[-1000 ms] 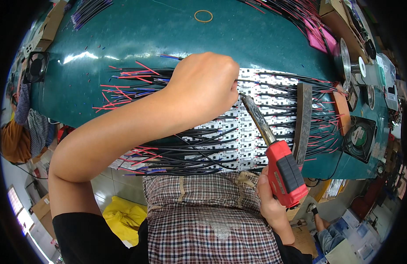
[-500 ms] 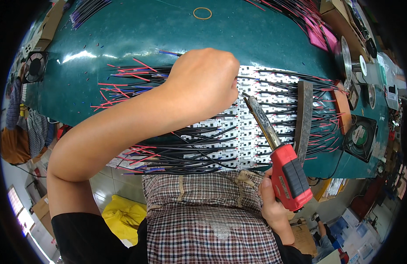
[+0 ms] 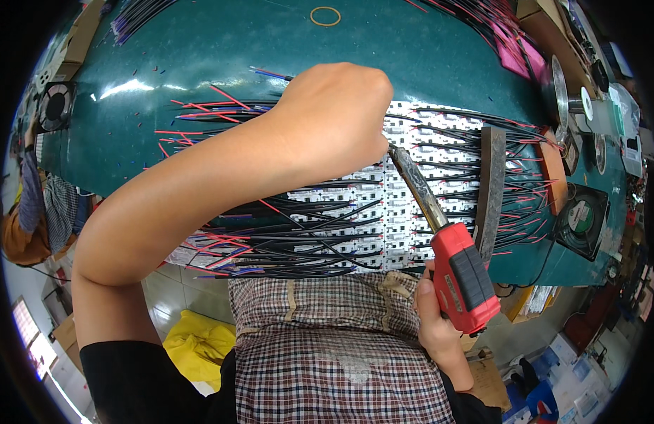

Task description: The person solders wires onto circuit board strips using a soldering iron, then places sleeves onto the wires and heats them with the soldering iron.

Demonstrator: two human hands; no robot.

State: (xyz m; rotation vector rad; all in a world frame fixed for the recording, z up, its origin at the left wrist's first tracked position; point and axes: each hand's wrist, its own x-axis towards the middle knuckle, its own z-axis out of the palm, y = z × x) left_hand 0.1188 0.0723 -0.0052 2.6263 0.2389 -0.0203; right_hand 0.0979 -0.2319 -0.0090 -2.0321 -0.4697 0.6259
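Note:
My left hand [image 3: 334, 116] is closed over the upper part of a panel of white circuit boards [image 3: 397, 205], its knuckles up; what its fingers grip is hidden beneath it. In my right hand [image 3: 438, 332] is a red and black soldering iron [image 3: 462, 279], held by its handle. The iron's metal shaft slants up and left, and its dark tip is close beside the fingers of my left hand, over the boards. Black cables [image 3: 327, 212] with red and blue wire ends lie across the left of the panel, and more cables [image 3: 447, 169] extend off its right side.
A dark metal bar [image 3: 490, 191] lies across the right-hand cables, with an orange block [image 3: 553, 177] beyond it. A black fan [image 3: 581, 222] and wire spools [image 3: 556, 92] are at the right. A rubber band [image 3: 325, 17] lies on the green table [image 3: 228, 49]. Another person [image 3: 31, 212] is at far left.
My left hand has shifted slightly up and to the right. The soldering iron has moved a little up and left, bringing its tip closer to that hand.

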